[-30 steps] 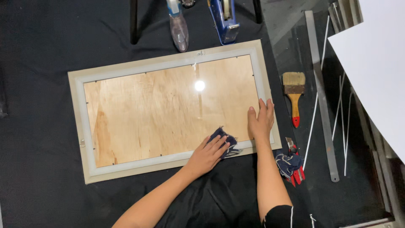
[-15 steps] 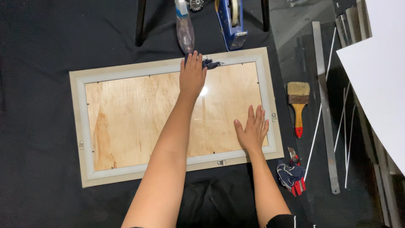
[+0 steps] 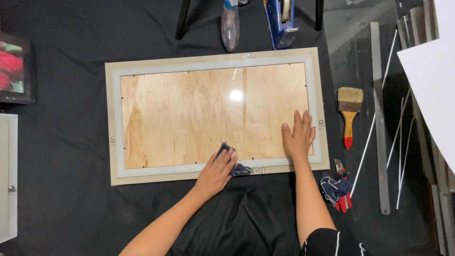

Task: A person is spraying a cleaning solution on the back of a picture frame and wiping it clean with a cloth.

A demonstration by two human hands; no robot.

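Even overhead light; one bright glare spot on the glazed rectangular plywood-backed picture frame (image 3: 189,114). Soft shadows, sharp focus, dark cloth swallows detail.

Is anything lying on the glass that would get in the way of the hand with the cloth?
Nothing loose lies on it. The left hand presses the dark cloth near the bottom edge of the frame. Only the right hand, flat on the glass to its right, is there.

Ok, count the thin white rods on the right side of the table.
About 4, all right of the brush: one long rod slanting beside the steel ruler, and three shorter ones past it. The white board may hide more.
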